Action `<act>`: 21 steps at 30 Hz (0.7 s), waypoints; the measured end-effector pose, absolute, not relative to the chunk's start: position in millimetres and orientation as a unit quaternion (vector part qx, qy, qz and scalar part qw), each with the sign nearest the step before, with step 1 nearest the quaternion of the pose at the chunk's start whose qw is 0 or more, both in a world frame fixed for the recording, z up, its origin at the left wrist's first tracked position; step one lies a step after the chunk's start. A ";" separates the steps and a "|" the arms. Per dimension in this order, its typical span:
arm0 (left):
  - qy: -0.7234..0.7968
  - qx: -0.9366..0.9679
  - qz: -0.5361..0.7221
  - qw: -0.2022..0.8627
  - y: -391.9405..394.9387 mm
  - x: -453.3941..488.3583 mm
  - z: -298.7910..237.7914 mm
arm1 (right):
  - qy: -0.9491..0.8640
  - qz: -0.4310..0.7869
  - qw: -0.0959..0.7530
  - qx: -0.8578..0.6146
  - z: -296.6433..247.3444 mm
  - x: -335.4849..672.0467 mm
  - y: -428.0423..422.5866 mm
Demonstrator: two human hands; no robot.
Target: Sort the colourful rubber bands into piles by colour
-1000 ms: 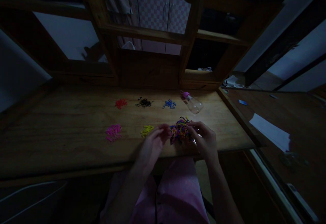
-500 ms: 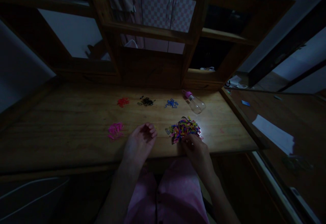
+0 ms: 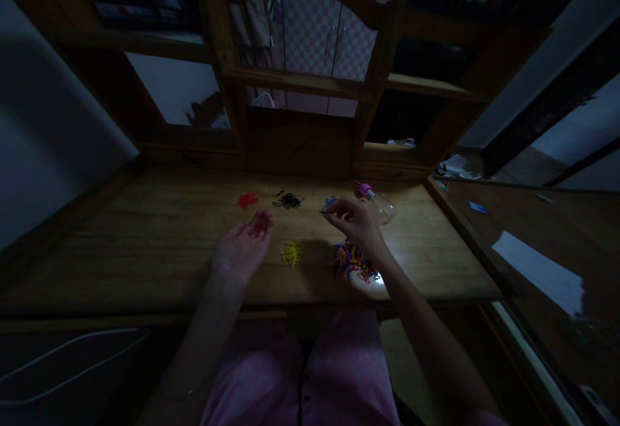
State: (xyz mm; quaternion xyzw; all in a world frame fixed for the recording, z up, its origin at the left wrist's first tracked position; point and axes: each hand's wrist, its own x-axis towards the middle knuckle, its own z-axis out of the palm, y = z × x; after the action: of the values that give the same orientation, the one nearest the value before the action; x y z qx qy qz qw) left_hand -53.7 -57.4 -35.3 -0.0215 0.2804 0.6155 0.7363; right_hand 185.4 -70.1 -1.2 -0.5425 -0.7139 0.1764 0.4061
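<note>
My left hand (image 3: 242, 248) is palm up and cupped, with a few small red paper clips (image 3: 256, 231) lying in it. My right hand (image 3: 356, 223) is in a pinch at the blue paper clips (image 3: 330, 201), partly covering them; a tiny dark piece shows at its fingertips, too small to name. Below that hand lies a mixed heap of coloured paper clips (image 3: 349, 261). A yellow pile of clips (image 3: 290, 253) sits between my hands. Farther back are a red pile (image 3: 248, 200) and a black pile (image 3: 290, 201).
A clear bottle with a pink cap (image 3: 364, 188) lies behind my right hand. The wooden desk (image 3: 159, 239) has a shelf unit (image 3: 300, 142) along its back. On a lower surface at the right are white paper (image 3: 540, 271) and a small blue packet (image 3: 478, 207).
My right hand has gone from the mixed heap up to the blue pile. My left hand has shifted left and opened, showing red clips; the yellow pile is uncovered, the pink pile hidden.
</note>
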 end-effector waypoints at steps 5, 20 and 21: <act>0.265 0.010 0.625 0.734 -50.6 -65.2 -35.9 | -0.760 0.161 0.312 -0.547 -27.3 137.0 22.4; 0.481 0.284 0.632 0.537 58.6 -89.7 -32.1 | -0.760 0.129 0.350 -0.533 -8.0 168.5 4.7; 0.483 0.288 0.629 0.537 59.5 -88.8 -32.7 | -0.757 0.132 0.355 -0.532 -4.5 176.8 -7.3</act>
State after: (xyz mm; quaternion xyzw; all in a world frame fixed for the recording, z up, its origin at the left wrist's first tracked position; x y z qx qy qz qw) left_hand -88.8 59.5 -32.7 0.2882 0.4829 0.6292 0.5366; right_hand 176.8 -7.3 -4.5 -0.5321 -0.7573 0.1316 0.3550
